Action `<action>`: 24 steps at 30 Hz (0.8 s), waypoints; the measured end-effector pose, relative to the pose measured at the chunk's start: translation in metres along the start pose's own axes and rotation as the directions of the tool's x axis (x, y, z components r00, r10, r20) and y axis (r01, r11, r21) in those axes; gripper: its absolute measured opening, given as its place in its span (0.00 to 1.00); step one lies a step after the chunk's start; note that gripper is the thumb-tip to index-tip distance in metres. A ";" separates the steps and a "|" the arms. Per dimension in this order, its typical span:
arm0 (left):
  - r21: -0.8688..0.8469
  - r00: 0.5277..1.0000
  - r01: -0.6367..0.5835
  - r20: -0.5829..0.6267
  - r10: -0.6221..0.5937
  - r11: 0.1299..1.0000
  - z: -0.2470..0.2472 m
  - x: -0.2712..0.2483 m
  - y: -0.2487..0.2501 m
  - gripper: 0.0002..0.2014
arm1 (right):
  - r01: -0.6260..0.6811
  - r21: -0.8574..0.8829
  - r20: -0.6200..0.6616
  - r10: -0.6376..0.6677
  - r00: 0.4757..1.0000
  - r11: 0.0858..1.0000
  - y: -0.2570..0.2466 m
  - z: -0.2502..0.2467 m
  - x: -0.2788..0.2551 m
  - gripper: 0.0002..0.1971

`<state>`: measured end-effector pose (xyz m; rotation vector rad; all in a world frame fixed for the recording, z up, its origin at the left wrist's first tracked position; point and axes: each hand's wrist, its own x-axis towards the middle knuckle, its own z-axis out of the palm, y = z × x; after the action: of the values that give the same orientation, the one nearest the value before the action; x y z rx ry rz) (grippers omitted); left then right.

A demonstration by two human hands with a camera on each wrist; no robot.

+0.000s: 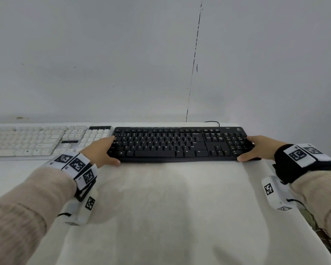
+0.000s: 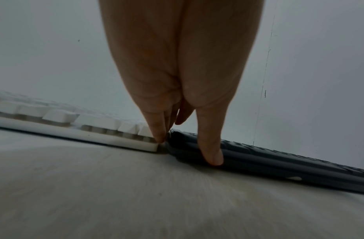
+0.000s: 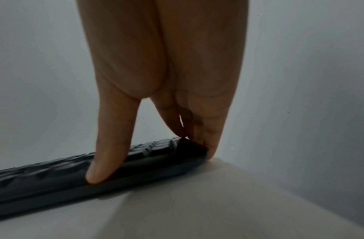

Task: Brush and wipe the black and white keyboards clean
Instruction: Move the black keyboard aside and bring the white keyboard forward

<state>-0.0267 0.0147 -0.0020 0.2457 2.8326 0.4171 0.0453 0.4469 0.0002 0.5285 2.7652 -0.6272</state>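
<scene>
A black keyboard (image 1: 180,144) lies flat on the white-covered table (image 1: 161,207), near the wall. My left hand (image 1: 108,150) grips its left end, thumb on the front edge and fingers along the side. My right hand (image 1: 253,148) grips the right end the same way. In the left wrist view the left hand (image 2: 185,142) shows its thumb pressed on the black keyboard's (image 2: 279,160) front rim. The right wrist view has the right hand (image 3: 152,161) pinching the black keyboard's (image 3: 44,176) corner. A white keyboard (image 1: 36,140) (image 2: 54,116) lies just to the left, almost touching.
A grey wall (image 1: 161,64) rises right behind both keyboards. The black keyboard's cable (image 1: 212,122) runs off behind it. The table's right edge (image 1: 298,217) falls away beside my right forearm. Bare cloth stretches in front of the keyboards.
</scene>
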 end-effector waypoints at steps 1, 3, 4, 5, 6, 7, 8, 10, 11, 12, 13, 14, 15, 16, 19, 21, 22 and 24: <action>-0.001 1.000 0.001 -0.002 -0.001 1.000 0.000 0.000 0.000 0.45 | -0.002 -0.002 -0.001 0.002 1.000 1.000 -0.001 0.000 0.000 0.31; -0.002 1.000 0.004 -0.006 -0.004 1.000 -0.001 0.000 0.000 0.45 | -0.003 -0.010 -0.001 0.003 1.000 1.000 -0.002 0.001 0.000 0.31; -0.001 1.000 0.006 -0.007 -0.006 1.000 -0.001 0.001 0.000 0.45 | -0.004 -0.010 0.000 0.004 1.000 1.000 -0.003 0.001 0.001 0.32; -0.001 1.000 0.008 -0.007 -0.008 1.000 -0.002 0.001 0.000 0.45 | -0.003 -0.009 0.001 0.003 1.000 1.000 -0.004 0.001 0.001 0.32; 0.002 1.000 0.010 -0.006 -0.010 1.000 -0.003 0.001 0.000 0.45 | -0.002 -0.009 0.000 0.002 1.000 1.000 -0.004 0.001 0.002 0.32; 0.004 1.000 0.011 -0.005 -0.011 1.000 -0.004 0.002 0.000 0.45 | -0.001 -0.012 0.000 0.001 1.000 1.000 -0.005 0.001 0.002 0.32; 0.008 1.000 0.012 -0.004 -0.012 1.000 -0.004 0.002 0.000 0.45 | -0.001 -0.017 0.000 0.001 1.000 1.000 -0.006 0.001 0.002 0.32; 0.013 1.000 0.018 -0.001 -0.018 1.000 -0.005 0.002 0.000 0.44 | -0.003 -0.028 -0.003 0.003 1.000 1.000 -0.008 0.000 0.001 0.32; 0.015 1.000 0.022 -0.002 -0.022 1.000 -0.005 0.002 0.000 0.44 | -0.005 -0.034 -0.004 0.005 1.000 0.999 -0.009 0.000 0.001 0.32; 0.019 1.000 0.025 -0.005 -0.025 1.000 -0.005 0.003 0.001 0.43 | -0.007 -0.038 -0.007 0.007 1.000 0.999 -0.010 0.000 0.001 0.33; 0.021 1.000 0.026 -0.007 -0.026 0.999 -0.006 0.003 0.001 0.42 | -0.010 -0.038 -0.008 0.010 1.000 0.999 -0.011 0.000 0.001 0.33; 0.023 1.000 0.029 -0.007 -0.029 0.999 -0.006 0.004 0.001 0.41 | -0.014 -0.034 -0.008 0.014 1.000 0.999 -0.011 0.000 0.001 0.34; 0.024 0.999 0.032 -0.005 -0.032 0.999 -0.006 0.004 0.001 0.40 | -0.017 -0.031 -0.007 0.017 1.000 0.999 -0.011 0.000 0.000 0.35; 0.025 0.999 0.033 -0.002 -0.033 0.999 -0.006 0.004 0.001 0.40 | -0.020 -0.027 -0.006 0.019 1.000 0.999 -0.011 0.000 0.000 0.35; 0.015 0.999 0.038 -0.004 -0.038 0.999 -0.005 0.001 0.001 0.42 | -0.023 -0.022 -0.013 0.023 1.000 0.999 -0.012 0.001 -0.003 0.36; 0.009 0.999 0.028 -0.018 -0.027 1.000 -0.004 -0.001 0.001 0.42 | -0.016 -0.011 -0.019 0.015 1.000 1.000 -0.012 0.002 -0.004 0.34; 0.009 0.999 0.023 -0.028 -0.023 1.000 -0.004 -0.002 0.001 0.42 | -0.010 -0.008 -0.024 0.010 1.000 1.000 -0.012 0.002 -0.004 0.32; -0.008 0.999 0.007 -0.051 -0.008 1.000 -0.004 -0.004 0.000 0.43 | 0.001 -0.012 -0.035 -0.002 0.999 1.000 -0.013 0.003 -0.006 0.30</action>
<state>-0.0236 0.0127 0.0030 0.2259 2.8797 0.4392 0.0463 0.4328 0.0040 0.5402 2.8006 -0.6067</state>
